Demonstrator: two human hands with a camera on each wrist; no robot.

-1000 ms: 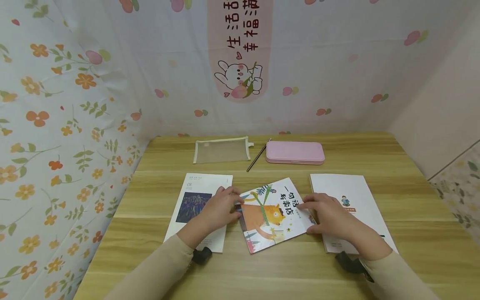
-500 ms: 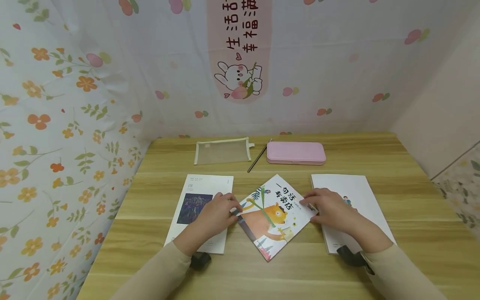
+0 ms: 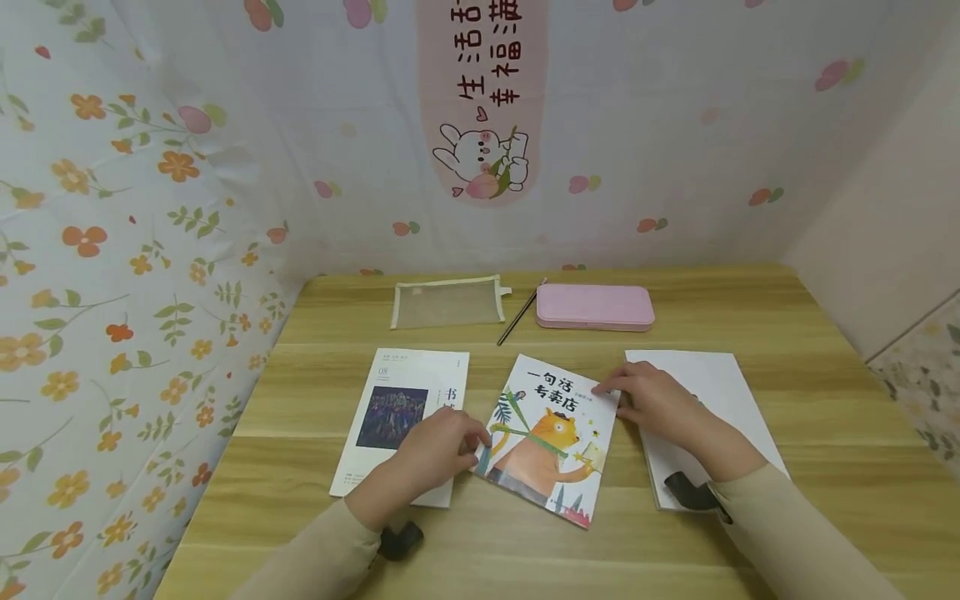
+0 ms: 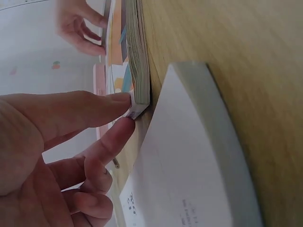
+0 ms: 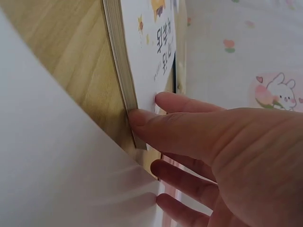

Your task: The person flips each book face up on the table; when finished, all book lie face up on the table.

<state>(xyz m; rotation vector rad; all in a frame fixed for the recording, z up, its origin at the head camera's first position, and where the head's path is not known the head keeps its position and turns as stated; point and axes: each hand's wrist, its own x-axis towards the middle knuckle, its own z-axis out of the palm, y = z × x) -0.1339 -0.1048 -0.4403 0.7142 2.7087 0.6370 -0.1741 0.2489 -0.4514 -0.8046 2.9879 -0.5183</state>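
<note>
A picture book (image 3: 551, 442) with an orange cat on its cover lies slightly tilted in the middle of the table, its title toward the far side. My left hand (image 3: 438, 450) pinches its lower left corner; in the left wrist view, the thumb (image 4: 111, 104) and index finger meet at that corner. At the upper right corner my right hand (image 3: 660, 408) pinches the same book, thumb (image 5: 147, 119) against the page edge and index finger over the cover. A white book (image 3: 352, 479) with a dark picture lies under my left forearm.
Another white book (image 3: 720, 387) lies on the right, partly covered by my right hand and forearm. Along the back of the table are a mesh zip pouch (image 3: 450, 306), a thin dark pen-like stick (image 3: 519, 315) and a pink case (image 3: 596, 306). Patterned fabric (image 3: 337, 150) hangs behind.
The picture book has turned counterclockwise, its title edge swinging from the right to the far side. My left hand has shifted toward me, my right hand slightly away.
</note>
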